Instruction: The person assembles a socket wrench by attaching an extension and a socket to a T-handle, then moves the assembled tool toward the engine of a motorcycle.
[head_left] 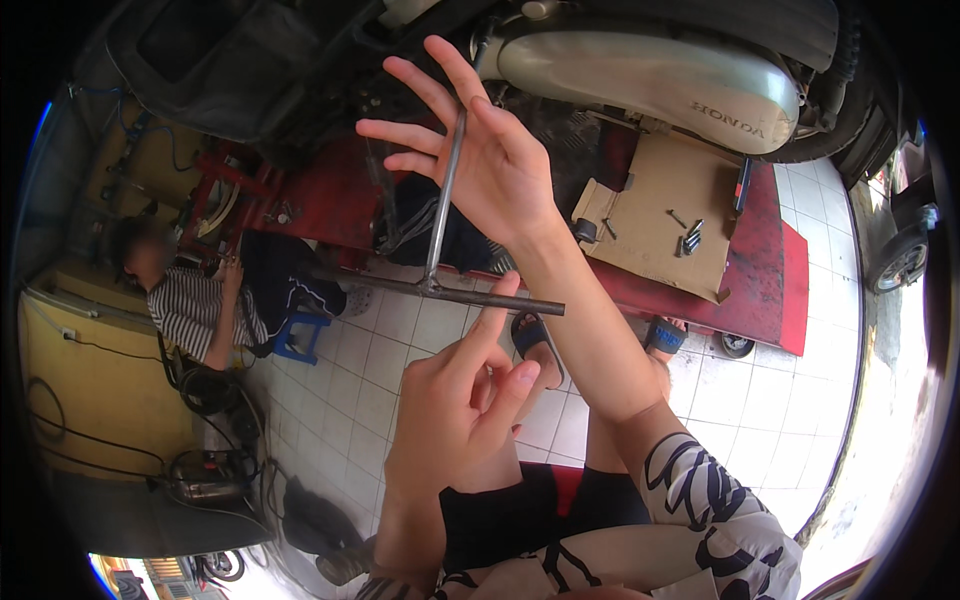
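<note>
A metal T-handle wrench (440, 215) crosses the middle of the view, its crossbar toward me and its shaft running up toward the motorcycle. Beside the shaft, my right hand (495, 160) is open, fingers spread, with the shaft passing across its palm side. Lower down, my left hand (450, 410) has its index finger stretched up at the crossbar, the thumb apart and the other fingers curled, not wrapped round the bar. The wrench's far end is partly behind my right fingers, so what it meets is unclear. Above is the motorcycle's silver side cover (640, 85).
Several bolts (690, 240) lie on a cardboard sheet (655, 180) on the red lift platform (770, 270). A person in a striped shirt (205, 310) is at the left by a blue stool (300, 338). White floor tiles (755, 400) lie below; a wheel (900, 262) stands far right.
</note>
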